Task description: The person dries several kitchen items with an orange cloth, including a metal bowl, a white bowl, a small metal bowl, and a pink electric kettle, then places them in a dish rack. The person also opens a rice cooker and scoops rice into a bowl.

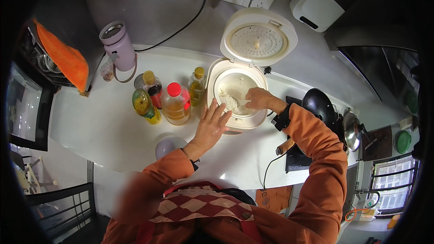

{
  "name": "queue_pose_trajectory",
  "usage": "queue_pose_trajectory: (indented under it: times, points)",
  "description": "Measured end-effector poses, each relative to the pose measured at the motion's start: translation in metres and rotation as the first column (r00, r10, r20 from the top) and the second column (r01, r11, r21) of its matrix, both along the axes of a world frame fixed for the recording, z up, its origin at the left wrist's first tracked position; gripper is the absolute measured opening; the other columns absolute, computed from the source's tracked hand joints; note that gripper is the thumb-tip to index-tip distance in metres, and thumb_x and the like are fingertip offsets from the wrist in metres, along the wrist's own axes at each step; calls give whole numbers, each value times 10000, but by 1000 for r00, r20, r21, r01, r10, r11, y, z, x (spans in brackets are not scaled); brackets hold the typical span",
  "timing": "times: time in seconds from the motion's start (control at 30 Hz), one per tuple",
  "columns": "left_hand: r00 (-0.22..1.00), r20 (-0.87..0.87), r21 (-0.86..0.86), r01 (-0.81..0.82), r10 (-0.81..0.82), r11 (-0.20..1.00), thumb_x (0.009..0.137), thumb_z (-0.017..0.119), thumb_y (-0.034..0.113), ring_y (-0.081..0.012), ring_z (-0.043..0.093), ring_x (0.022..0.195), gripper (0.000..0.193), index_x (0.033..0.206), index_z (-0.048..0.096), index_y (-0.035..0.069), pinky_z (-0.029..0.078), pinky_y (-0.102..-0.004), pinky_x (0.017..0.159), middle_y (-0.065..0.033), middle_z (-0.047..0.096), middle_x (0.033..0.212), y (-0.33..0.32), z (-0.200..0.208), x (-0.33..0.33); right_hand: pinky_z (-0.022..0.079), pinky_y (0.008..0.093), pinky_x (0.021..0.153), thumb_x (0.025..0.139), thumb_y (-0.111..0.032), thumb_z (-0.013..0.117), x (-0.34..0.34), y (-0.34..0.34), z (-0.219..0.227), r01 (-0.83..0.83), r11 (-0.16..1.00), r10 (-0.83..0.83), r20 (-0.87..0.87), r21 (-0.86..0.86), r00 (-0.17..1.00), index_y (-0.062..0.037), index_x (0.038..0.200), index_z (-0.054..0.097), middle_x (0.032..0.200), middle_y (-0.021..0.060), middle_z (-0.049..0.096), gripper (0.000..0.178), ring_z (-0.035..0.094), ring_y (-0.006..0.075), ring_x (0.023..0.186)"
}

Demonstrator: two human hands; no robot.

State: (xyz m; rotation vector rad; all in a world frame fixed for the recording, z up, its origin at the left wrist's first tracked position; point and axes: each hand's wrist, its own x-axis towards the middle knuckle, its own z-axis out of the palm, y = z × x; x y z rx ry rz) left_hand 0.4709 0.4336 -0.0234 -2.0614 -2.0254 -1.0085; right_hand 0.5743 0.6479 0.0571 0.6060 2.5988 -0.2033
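A white counter (113, 131) runs across the kitchen, with a black wok (320, 105) on a dark stove at its right end. On the counter stands a white rice cooker (239, 122), its round lid (257, 40) swung up and open toward the wall. Inside its pot lies a heap of white rice (230, 103), on the left side of the bowl. The right hand (258, 99) reaches into the pot from the right, fingers curled closed around what looks like a white rice paddle (243, 102), whose end meets the rice. The left hand (211, 125) rests against the cooker's front left rim with its fingers spread flat, gripping nothing. Just left of the cooker stand several bottles of oil: one with a red cap (175, 105), a small one with a yellow cap (197, 86), and a yellow-green one (145, 106). A lilac jug (118, 46) sits further back, and a small white bowl (168, 146) lies near the left forearm.
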Motion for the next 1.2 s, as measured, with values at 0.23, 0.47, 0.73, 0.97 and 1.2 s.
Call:
queue_pose_trajectory:
  times: [0.23, 0.47, 0.73, 0.97, 1.2]
  points:
    - [999, -34, 15, -16, 16, 1000, 709, 722, 297, -376, 317, 1317, 602, 1249, 532, 113, 350, -531, 1017, -125, 437, 1340, -2, 0, -1, 300, 250, 344, 787, -212, 665, 5, 6, 7, 566, 635, -540, 221, -526, 812, -27, 682, 607, 523, 6, 496, 220, 404, 105, 377]
    - [980, 194, 6, 52, -52, 999, 737, 735, 254, -343, 319, 1322, 590, 1271, 517, 125, 350, -441, 1042, -117, 396, 1384, -16, 23, -5, 245, 204, 330, 806, -195, 660, 16, 1, -2, 656, 259, -685, 345, -709, 642, -41, 800, 636, 564, -2, 521, 156, 377, 54, 383]
    - [941, 295, 14, -179, 167, 984, 729, 745, 186, -320, 572, 975, 433, 1113, 587, 62, 491, -382, 814, -130, 594, 1066, -132, 2, -61, 243, 217, 329, 795, -168, 659, 36, 0, 5, 597, 214, -737, 274, -773, 618, -41, 739, 593, 544, -1, 494, 153, 361, 63, 369]
    - [646, 442, -458, -433, 622, 776, 745, 753, 290, -247, 626, 800, 564, 1179, 528, 9, 525, -351, 698, -159, 584, 1039, -216, -70, -63, 226, 207, 326, 815, -175, 638, 47, 14, 8, 565, 193, -758, 244, -802, 605, -42, 747, 577, 546, -13, 489, 161, 343, 49, 362]
    - [105, 853, -514, -9, 512, 858, 804, 640, 160, -237, 642, 814, 525, 1254, 446, -28, 594, -334, 538, -152, 580, 1061, -209, -107, -59, 222, 201, 315, 850, -193, 609, 59, 14, 11, 535, 202, -742, 228, -820, 630, -62, 764, 564, 571, -31, 492, 163, 311, 38, 358]
